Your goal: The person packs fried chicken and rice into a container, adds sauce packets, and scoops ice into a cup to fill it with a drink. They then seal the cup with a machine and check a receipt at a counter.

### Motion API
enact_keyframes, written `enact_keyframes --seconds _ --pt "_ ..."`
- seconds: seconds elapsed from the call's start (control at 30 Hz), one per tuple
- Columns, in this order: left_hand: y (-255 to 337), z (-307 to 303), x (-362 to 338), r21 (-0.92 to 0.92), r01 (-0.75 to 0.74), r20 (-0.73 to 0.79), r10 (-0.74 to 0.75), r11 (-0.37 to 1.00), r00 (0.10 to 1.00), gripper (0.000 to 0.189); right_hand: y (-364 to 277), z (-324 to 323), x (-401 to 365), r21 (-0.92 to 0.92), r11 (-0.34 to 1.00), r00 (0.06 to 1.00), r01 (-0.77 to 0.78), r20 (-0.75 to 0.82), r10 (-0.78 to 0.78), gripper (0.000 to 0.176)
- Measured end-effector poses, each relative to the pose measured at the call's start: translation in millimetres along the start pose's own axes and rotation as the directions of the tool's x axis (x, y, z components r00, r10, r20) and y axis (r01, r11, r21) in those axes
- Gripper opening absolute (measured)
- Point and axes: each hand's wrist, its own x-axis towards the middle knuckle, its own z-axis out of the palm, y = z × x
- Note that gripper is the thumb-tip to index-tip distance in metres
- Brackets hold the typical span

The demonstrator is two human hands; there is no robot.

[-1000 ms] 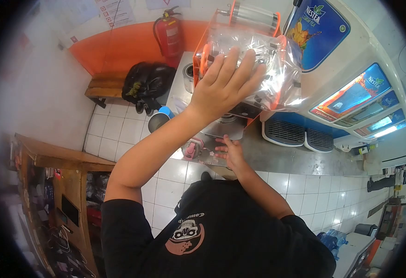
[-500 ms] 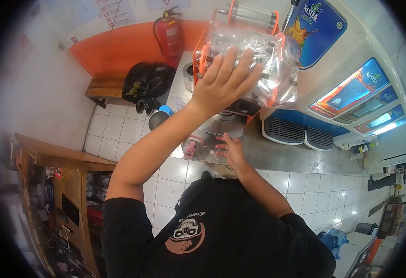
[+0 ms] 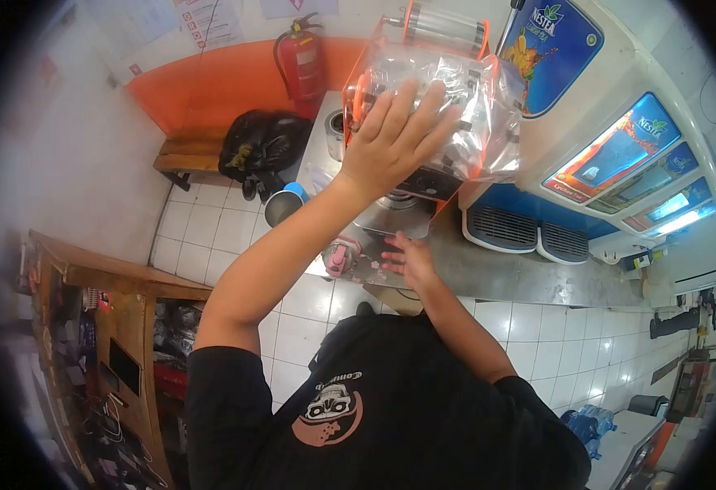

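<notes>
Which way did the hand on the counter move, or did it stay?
No. The right hand stays on the steel counter, the same short gap right of the pink object.

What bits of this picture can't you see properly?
In the head view:
The orange machine's front: covered by the left hand and plastic cover.
The counter under the right hand: palm hides it.
The wall papers: too small, cut by top edge.
The pink thing: too blurry.

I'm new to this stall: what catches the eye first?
The left hand lies spread flat on the plastic-wrapped orange machine, top centre. Beside it stands the blue Nestea dispenser; on the back wall hangs a red fire extinguisher. The right hand rests on the steel counter below.
</notes>
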Motion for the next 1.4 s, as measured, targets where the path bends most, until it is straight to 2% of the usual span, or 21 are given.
enact_keyframes --seconds 0.07,0.1,0.17,0.27,0.4,0.53,0.6,0.63,0.67,0.7,0.73,0.8,0.83,0.9,0.93,1.0,1.03,1.1,1.13,1.2,1.4 --pt "-7 -25 14 -0.049 -0.026 0.29 0.039 0.998 0.956 0.047 -13 -4 -18 0.003 0.999 0.999 -0.045 -0.015 0.045 0.036" --pt "-11 -36 21 -0.05 -0.027 0.286 0.04 0.998 0.957 0.047 -22 -9 -31 -0.029 1.0 0.998 0.008 -0.068 -0.01 0.03" --pt "-18 -60 29 -0.357 0.182 0.38 -0.036 0.916 0.924 0.068 -38 -24 -46 -0.095 0.981 0.967 0.172 -0.175 -0.187 0.022" --pt "-26 -89 23 -0.39 0.277 0.276 -0.176 0.878 0.945 0.085 -74 -42 -55 -0.134 0.859 0.812 0.495 -0.282 -0.512 0.015" --pt "-36 -85 25 -0.405 0.362 0.519 -0.115 0.839 0.847 0.073 -114 -34 -61 -0.168 0.822 0.768 0.544 -0.295 -0.569 0.013" --pt "-44 -50 12 -0.258 0.198 0.395 -0.084 0.946 0.915 0.069 -86 -23 -46 -0.441 0.813 0.907 0.38 0.004 -0.422 0.014" --pt "-46 -45 19 -0.348 0.235 0.407 -0.079 0.907 0.91 0.067 -43 -23 -23 -0.666 0.518 0.808 0.538 0.231 -0.542 0.017" --pt "-48 -41 21 -0.343 0.247 0.415 -0.09 0.906 0.906 0.067 -31 -19 -14 -0.672 0.516 0.813 0.531 0.234 -0.533 0.017" --pt "-51 -36 24 -0.397 0.235 0.386 -0.071 0.887 0.92 0.065 -21 -16 -4 -0.677 0.17 0.561 0.717 0.415 -0.716 0.019" --pt "-54 -36 26 -0.447 0.221 0.356 -0.054 0.867 0.933 0.063 -15 -13 2 -0.597 -0.212 0.249 0.773 0.594 -0.765 0.023" --pt "-58 -44 34 -0.441 0.236 0.369 -0.065 0.866 0.927 0.063 -13 -10 0 -0.597 -0.207 0.261 0.775 0.601 -0.755 0.023" --pt "-69 -63 51 -0.559 0.319 0.457 -0.036 0.766 0.888 0.076 -12 -4 0 -0.71 0.347 0.632 0.612 0.176 -0.755 0.032" --pt "-65 -70 45 -0.551 0.333 0.468 -0.047 0.765 0.882 0.076 -15 -6 8 -0.714 0.348 0.641 0.608 0.183 -0.745 0.032" --pt "-50 -84 26 -0.43 0.458 0.308 -0.35 0.778 0.885 0.069 -25 -11 30 -0.546 0.611 0.727 0.574 -0.005 -0.687 0.041" --pt "-43 -91 10 -0.45 0.491 0.237 -0.43 0.746 0.871 0.059 -32 -5 28 -0.546 0.613 0.731 0.571 -0.002 -0.682 0.041" --pt "-1 -93 -67 -0.539 0.574 0.082 -0.64 0.616 0.764 0.037 -48 10 14 -0.292 0.851 0.896 0.436 0.049 -0.442 0.045" --pt "28 -87 -103 -0.558 0.689 0.164 -0.753 0.462 0.638 0.02 -47 13 19 -0.29 0.853 0.897 0.433 0.045 -0.44 0.045" --pt "62 -68 -138 -0.412 0.882 0.543 -0.716 0.227 0.438 0.018 -44 19 31 -0.161 0.83 0.835 0.534 -0.057 -0.548 0.034" --pt "73 -60 -152 -0.402 0.889 0.549 -0.72 0.218 0.424 0.018 -44 20 34 -0.171 0.835 0.841 0.523 -0.058 -0.538 0.034" --pt "82 -37 -170 -0.18 0.983 0.719 -0.688 -0.045 0.1 0.024 -47 19 38 -0.278 0.855 0.869 0.438 -0.114 -0.482 0.023" --pt "81 1 -165 -0.056 0.998 0.753 -0.656 0.028 0.06 0.023 -48 24 48 -0.373 0.861 0.857 0.345 -0.249 -0.451 0.018"
